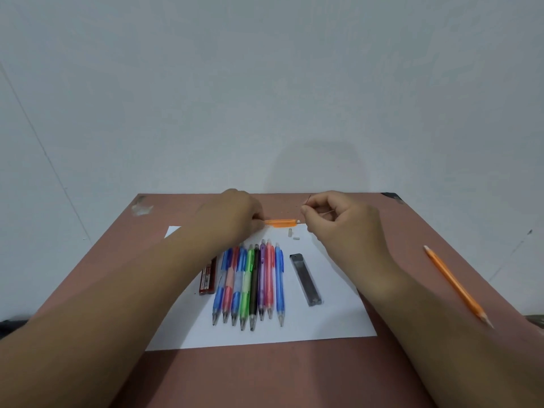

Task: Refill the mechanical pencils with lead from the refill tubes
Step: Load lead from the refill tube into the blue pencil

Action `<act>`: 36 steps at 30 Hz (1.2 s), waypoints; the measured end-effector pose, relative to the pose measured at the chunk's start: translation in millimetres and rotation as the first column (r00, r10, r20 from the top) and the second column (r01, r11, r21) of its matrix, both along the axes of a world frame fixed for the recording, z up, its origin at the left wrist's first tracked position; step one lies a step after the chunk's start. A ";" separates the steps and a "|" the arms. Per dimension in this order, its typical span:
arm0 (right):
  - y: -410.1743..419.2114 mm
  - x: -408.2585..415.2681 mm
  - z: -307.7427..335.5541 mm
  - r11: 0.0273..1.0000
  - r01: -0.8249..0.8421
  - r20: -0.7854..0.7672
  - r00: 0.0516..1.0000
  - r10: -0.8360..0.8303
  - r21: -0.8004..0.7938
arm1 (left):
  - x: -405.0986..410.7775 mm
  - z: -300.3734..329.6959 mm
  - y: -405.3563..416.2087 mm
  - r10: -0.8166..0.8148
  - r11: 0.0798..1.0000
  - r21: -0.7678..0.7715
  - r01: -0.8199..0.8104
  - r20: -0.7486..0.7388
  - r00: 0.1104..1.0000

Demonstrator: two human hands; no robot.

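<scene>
Gripping an orange pencil (pixel 279 222) near the paper's (pixel 332 313) far edge, left hand (pixel 235 213); right fingers (pixel 306 212) pinch lead (pixel 306 201).

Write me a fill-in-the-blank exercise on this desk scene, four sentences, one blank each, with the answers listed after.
1. The left hand holds an ____ mechanical pencil at the far edge of the paper.
2. The right hand pinches a thin ____ beside that pencil's open end.
3. The row of mechanical pencils lies on a white sheet of ____.
4. The grey refill tube lies to the ____ of that row.

Answers: orange; lead; paper; right
</scene>
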State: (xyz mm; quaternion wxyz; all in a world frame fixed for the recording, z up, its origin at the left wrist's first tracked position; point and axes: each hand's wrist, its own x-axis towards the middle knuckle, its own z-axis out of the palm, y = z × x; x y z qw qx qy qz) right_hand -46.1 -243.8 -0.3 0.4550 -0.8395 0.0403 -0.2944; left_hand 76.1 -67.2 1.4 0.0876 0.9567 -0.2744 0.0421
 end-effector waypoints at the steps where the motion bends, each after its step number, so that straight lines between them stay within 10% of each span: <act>1: 0.3 -0.8 0.4 1.000 -0.003 0.011 1.000 0.003 -0.006 | -0.6 0.8 3.4 0.012 1.000 -0.002 -0.012 0.025 1.000; 20: 24.7 -17.6 7.3 0.922 -0.227 0.496 0.789 0.364 -0.314 | -36.4 -7.1 50.3 -0.078 0.890 -0.385 0.244 0.399 0.914; 36: 35.9 -24.2 9.1 0.911 -0.380 0.431 0.804 0.410 -0.158 | -31.5 -16.5 39.9 -0.246 0.735 -0.483 0.475 0.463 0.852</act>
